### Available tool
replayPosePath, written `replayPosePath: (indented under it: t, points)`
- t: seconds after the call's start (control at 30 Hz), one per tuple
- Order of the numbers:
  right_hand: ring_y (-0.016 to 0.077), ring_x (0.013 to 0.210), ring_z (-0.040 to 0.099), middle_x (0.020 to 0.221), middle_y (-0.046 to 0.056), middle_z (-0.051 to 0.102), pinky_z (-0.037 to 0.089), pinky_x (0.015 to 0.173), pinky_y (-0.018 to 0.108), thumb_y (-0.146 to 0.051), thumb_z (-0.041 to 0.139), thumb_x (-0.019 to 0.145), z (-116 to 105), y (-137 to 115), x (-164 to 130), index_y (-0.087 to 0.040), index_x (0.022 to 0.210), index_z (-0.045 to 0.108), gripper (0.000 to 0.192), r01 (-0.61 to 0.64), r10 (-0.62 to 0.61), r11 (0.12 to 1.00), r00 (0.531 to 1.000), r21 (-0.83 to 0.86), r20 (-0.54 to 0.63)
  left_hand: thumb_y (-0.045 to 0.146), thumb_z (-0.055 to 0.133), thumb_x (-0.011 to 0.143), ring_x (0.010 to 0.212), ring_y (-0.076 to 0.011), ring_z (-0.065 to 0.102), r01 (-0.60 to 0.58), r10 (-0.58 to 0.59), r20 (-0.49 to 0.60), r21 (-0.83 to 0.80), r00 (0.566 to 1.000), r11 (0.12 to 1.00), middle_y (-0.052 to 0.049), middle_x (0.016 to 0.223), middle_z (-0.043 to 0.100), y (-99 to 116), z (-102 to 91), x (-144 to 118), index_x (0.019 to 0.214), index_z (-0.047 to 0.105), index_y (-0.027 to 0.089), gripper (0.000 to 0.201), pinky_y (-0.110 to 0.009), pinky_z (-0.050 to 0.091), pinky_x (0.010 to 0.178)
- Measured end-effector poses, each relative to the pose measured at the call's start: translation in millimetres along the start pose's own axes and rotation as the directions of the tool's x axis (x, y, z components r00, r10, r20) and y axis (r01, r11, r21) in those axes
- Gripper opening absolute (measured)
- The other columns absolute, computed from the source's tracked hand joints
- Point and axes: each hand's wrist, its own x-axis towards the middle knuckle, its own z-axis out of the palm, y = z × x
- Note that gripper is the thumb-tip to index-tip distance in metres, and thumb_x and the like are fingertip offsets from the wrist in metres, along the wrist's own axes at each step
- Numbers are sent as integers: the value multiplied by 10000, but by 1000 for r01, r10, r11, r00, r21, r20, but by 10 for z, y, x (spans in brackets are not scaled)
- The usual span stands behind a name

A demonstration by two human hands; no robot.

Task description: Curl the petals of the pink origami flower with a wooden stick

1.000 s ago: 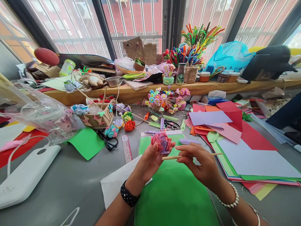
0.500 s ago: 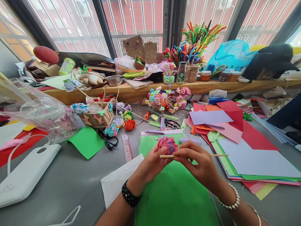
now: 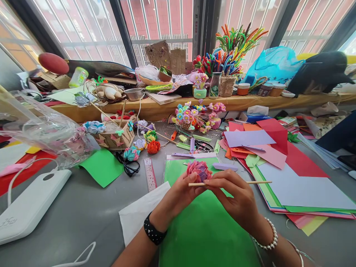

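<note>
Nearest, a green sheet lies flat on the grey table, partly over a white sheet. Above it the left hand, a black band at its wrist, cups a pink and purple paper flower from below with the fingers curled round its base. The right hand, a pearl bracelet at its wrist, pinches a thin wooden stick between thumb and fingertips; the stick lies level, its left end touching the underside of the flower, its right end jutting out over the paper pile. The flower is held above the far edge of the green sheet, clear of the table.

To the left lie a white plastic case, a smaller green sheet, a ruler and black glasses. To the right spreads a pile of coloured paper. Further back sit small paper flowers, a cardboard basket and a bunch of tiny flowers. Farthest, a wooden shelf under the window carries pipe cleaners and a blue bag.
</note>
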Motion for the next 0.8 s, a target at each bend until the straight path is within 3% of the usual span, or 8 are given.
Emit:
replayPosePath:
  t: [0.27,0.37,0.43,0.5,0.63,0.8]
  points:
    - [150,665,551,725,46,612,473,575,273,-25,554,766,15,51,-56,-173,863,639,196,56,-55,997,998,-50,16,385,600,753,849,-153,597,2,-2,3,76,1000,997,-62,883,673,15,-38,31,849,659,123,284,-255,432,800]
    - [152,664,549,722,42,610,466,571,275,-43,553,774,0,90,-56,-184,850,638,181,52,-51,993,999,-107,16,410,589,750,868,-177,607,-88,115,-115,215,987,973,-78,927,662,69,-42,45,974,615,132,357,-276,444,793]
    - [151,666,548,730,38,611,465,573,275,-59,546,784,-11,115,-55,-196,852,637,178,44,-43,988,999,-145,12,391,617,729,826,-184,625,-171,245,-200,327,949,929,-65,939,647,113,-44,47,1083,544,174,421,-295,458,765]
    - [149,671,550,736,36,610,468,579,276,-73,537,793,-22,134,-52,-205,852,640,178,35,-35,985,999,-172,4,365,640,713,788,-182,634,-248,366,-214,432,906,867,-56,992,615,146,-38,34,1119,500,210,457,-307,468,749]
    - [149,676,551,737,36,605,472,582,275,-75,525,799,-39,150,-38,-211,860,643,191,25,-27,981,1000,-193,-6,314,653,702,896,-204,585,-337,470,-61,615,881,713,-74,1115,524,159,12,-32,1004,579,205,330,-290,463,771]
    - [157,694,546,746,49,596,471,587,280,-38,540,782,-27,169,-38,-184,872,635,196,49,-49,978,999,-205,5,210,725,620,1094,-250,437,-341,623,76,884,778,319,-68,1092,455,164,90,-108,936,669,218,321,-287,396,888]
